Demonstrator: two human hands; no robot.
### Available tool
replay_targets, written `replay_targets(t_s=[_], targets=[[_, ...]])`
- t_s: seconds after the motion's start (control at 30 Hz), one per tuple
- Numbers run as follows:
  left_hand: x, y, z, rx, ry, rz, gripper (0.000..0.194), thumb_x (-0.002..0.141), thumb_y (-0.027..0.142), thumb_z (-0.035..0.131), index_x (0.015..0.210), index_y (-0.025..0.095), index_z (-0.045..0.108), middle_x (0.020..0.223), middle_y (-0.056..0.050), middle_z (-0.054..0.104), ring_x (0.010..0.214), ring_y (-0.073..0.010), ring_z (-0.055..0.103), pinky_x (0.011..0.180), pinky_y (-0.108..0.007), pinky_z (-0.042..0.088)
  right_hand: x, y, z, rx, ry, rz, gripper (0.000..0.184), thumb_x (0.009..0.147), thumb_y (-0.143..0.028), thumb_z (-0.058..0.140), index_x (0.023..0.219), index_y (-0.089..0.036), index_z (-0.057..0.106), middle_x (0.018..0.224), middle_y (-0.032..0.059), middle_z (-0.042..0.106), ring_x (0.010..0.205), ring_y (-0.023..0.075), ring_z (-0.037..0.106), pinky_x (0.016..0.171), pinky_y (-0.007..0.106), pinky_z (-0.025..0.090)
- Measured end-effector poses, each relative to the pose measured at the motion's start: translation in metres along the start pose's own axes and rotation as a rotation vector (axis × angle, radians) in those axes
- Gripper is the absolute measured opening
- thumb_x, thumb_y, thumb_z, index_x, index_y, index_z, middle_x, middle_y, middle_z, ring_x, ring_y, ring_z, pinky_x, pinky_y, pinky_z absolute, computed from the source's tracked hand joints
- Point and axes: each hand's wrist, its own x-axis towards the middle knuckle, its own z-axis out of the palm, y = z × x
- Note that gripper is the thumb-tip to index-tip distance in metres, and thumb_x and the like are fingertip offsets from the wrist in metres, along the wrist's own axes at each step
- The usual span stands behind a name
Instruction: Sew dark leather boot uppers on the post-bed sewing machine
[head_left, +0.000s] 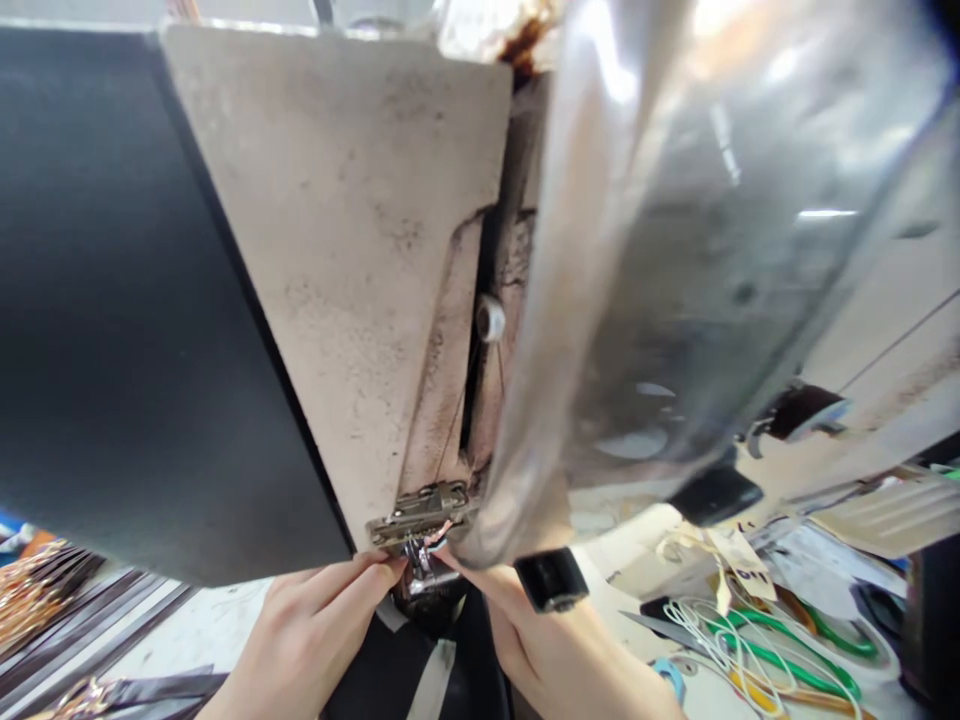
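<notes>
A pale, speckled sewing machine head fills the middle of the view, with its presser foot and metal fittings at the lower end. My left hand is closed, thumb and forefinger pressed together just left of the presser foot. What the fingers pinch is hidden. My right hand comes in from the other side, its fingers drawn together at the right of the foot; its fingertips are partly behind a clear plastic guard. Small shiny metal parts lie between both hands, too small to name.
A dark panel borders the machine at left. Dark straps with gold-coloured hardware lie at lower left. At lower right are green-handled scissors, tangled white cord and a paper tag. A black block overlaps my right hand.
</notes>
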Motion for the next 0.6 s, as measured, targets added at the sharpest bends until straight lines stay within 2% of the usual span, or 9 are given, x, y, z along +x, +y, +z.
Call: replay_targets(t_s=[0.1, 0.27, 0.4, 0.5, 0.6], targets=[[-0.003, -0.003, 0.001, 0.040, 0.028, 0.009, 0.022, 0.102, 0.010, 0.044, 0.105, 0.017, 0.064, 0.092, -0.003, 0.077, 0.077, -0.0110, 0.077, 0.067, -0.013, 0.059, 0.001, -0.001, 0.001, -0.022, 0.011, 0.008, 0.037, 0.072, 0.002, 0.037, 0.083, -0.022, 0.064, 0.075, 0.0022, 0.070, 0.069, 0.0175, 0.065, 0.068, 0.027, 0.052], [0.005, 0.001, -0.001, 0.036, 0.034, 0.041, 0.022, 0.103, 0.011, 0.043, 0.104, 0.017, 0.064, 0.094, -0.002, 0.077, 0.080, -0.0100, 0.077, 0.073, -0.013, 0.060, -0.004, -0.002, 0.002, 0.003, 0.008, 0.026, 0.051, 0.076, 0.003, 0.039, 0.110, -0.020, 0.070, 0.076, 0.0017, 0.070, 0.069, 0.0179, 0.064, 0.069, 0.027, 0.053], [0.009, 0.007, -0.007, 0.022, 0.123, 0.024, 0.026, 0.105, 0.018, 0.043, 0.100, 0.019, 0.068, 0.091, 0.000, 0.079, 0.085, -0.0092, 0.077, 0.084, -0.012, 0.058, -0.008, 0.001, -0.004, 0.078, -0.049, 0.061, 0.055, 0.078, 0.003, 0.039, 0.117, -0.020, 0.071, 0.094, 0.0049, 0.076, 0.082, 0.0193, 0.070, 0.074, 0.028, 0.055], [-0.008, 0.002, -0.008, 0.007, 0.111, -0.192, 0.012, 0.098, 0.029, 0.060, 0.102, 0.026, 0.071, 0.095, 0.005, 0.080, 0.083, -0.0105, 0.077, 0.082, -0.013, 0.059, -0.009, 0.009, -0.019, 0.220, -0.143, 0.064, 0.059, 0.078, 0.004, 0.038, 0.118, -0.024, 0.071, 0.108, 0.0035, 0.076, 0.094, 0.0175, 0.071, 0.081, 0.025, 0.056], [-0.024, -0.012, -0.007, -0.105, 0.122, -0.532, 0.020, 0.089, 0.046, 0.070, 0.093, 0.026, 0.074, 0.082, 0.004, 0.080, 0.071, -0.0152, 0.076, 0.065, -0.018, 0.062, -0.010, 0.019, -0.038, 0.403, -0.269, 0.061, 0.052, 0.080, 0.006, 0.046, 0.114, -0.024, 0.071, 0.116, 0.0025, 0.074, 0.103, 0.0143, 0.069, 0.091, 0.019, 0.054]])
